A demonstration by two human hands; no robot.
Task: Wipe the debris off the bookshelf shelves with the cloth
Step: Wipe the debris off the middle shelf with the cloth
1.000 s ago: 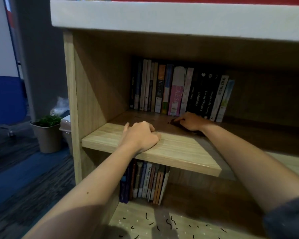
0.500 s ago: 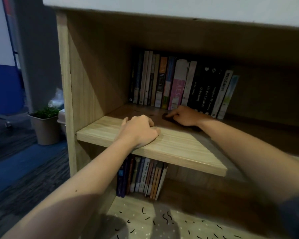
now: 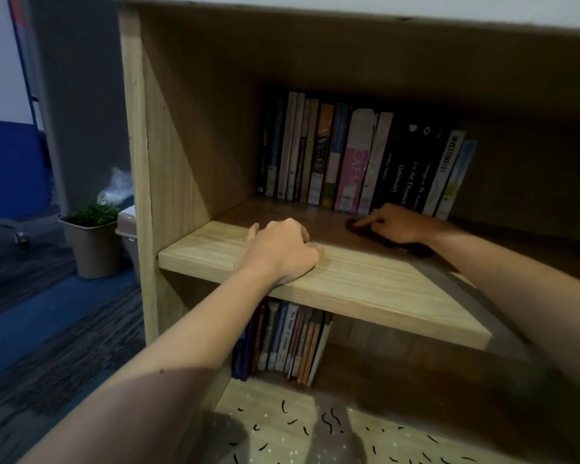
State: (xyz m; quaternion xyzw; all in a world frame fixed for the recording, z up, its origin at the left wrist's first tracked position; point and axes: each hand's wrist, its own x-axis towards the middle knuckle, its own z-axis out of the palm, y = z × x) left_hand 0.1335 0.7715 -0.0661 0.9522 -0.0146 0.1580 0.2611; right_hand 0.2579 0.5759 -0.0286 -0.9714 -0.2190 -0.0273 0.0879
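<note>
A light wooden bookshelf stands in front of me. On its middle shelf (image 3: pixel 365 279) my left hand (image 3: pixel 278 251) rests near the front edge, fingers curled, with nothing in it. Deeper in the shadow, my right hand (image 3: pixel 395 226) presses a dark cloth (image 3: pixel 359 229) flat on the board in front of a row of upright books (image 3: pixel 359 162). Only the cloth's edges show around my fingers. The lowest shelf (image 3: pixel 282 426) carries several black thread-like bits of debris (image 3: pixel 329 418) and pale specks.
A second row of books (image 3: pixel 282 339) stands on the lowest shelf at the left. Beside the bookshelf's left wall (image 3: pixel 138 162), a potted plant (image 3: pixel 92 239) and a pale bin (image 3: pixel 128 229) sit on dark carpet. The top board (image 3: pixel 382 8) overhangs the shelf.
My right hand has slid the cloth a little along the shelf in front of the books. My head has come closer and lower. The left hand has stayed in place.
</note>
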